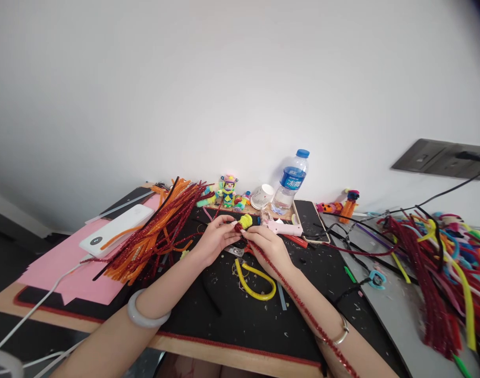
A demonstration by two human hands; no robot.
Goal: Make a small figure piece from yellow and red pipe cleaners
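Above the middle of the black mat, my left hand [218, 239] pinches a small yellow and dark red pipe-cleaner piece [245, 221] from the left. My right hand [268, 248] meets it from the other side, its fingers closed on a glittery red pipe cleaner [302, 306]. That strand starts at the small piece and trails back along my right forearm. Just below my hands, partly covered, lie scissors [236, 251]. A bent yellow pipe cleaner [259, 295] rests nearer to me on the mat.
Orange and red pipe cleaners [145, 241] lie on pink sheets [62, 262] beside a white power bank [116, 228]. At the back stand a pipe-cleaner doll [227, 190], paper cup [262, 196], water bottle [291, 181] and pink glue gun [283, 227]. Coloured pipe cleaners [432, 283] and cables fill the right.
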